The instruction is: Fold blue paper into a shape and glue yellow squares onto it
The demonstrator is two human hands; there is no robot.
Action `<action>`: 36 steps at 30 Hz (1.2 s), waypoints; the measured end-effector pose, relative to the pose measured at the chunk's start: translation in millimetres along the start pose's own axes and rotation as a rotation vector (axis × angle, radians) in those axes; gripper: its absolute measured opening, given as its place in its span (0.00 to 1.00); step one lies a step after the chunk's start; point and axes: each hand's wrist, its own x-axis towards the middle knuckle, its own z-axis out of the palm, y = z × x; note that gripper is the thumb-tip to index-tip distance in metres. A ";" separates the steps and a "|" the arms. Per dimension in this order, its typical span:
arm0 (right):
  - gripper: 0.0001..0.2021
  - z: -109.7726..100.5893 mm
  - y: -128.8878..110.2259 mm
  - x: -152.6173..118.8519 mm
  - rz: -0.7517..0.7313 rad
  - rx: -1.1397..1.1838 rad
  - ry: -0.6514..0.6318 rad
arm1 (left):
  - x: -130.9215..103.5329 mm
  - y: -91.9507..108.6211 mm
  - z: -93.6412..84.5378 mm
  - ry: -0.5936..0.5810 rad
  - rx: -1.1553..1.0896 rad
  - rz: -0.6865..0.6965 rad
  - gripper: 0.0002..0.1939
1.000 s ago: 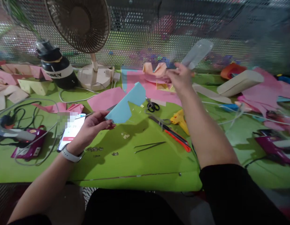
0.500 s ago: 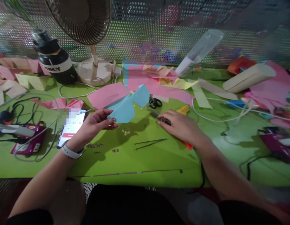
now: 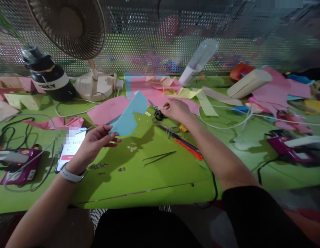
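Observation:
My left hand (image 3: 99, 139) pinches a folded piece of light blue paper (image 3: 126, 119) by its lower left corner, raised over the green table. The paper's right edge has a cut-out notch. My right hand (image 3: 175, 111) has its fingers closed at the handles of small black scissors (image 3: 159, 114), whose blades point up and left. Just below the right hand lies a craft knife (image 3: 187, 146) with an orange-red end. Metal tweezers (image 3: 160, 157) rest nearer the front edge. Tiny pale paper scraps (image 3: 132, 148) lie under the blue paper.
A phone (image 3: 72, 146) with a running timer lies beside my left wrist. Pink paper (image 3: 108, 112), a fan (image 3: 94, 86) and a dark bottle (image 3: 52, 81) stand or lie behind. White cables (image 3: 227, 125) cross the right side. Purple power strips (image 3: 22, 168) sit at the left and right.
My right hand has moved from above the craft knife up and left to the scissors, uncovering the knife. The left hand still holds the blue paper, now tilted more steeply. The view has shifted right.

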 end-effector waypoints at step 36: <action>0.05 13.9 21.5 -91.4 -0.170 0.119 -0.106 | -2.6 7.2 4.1 0.067 0.006 0.021 0.12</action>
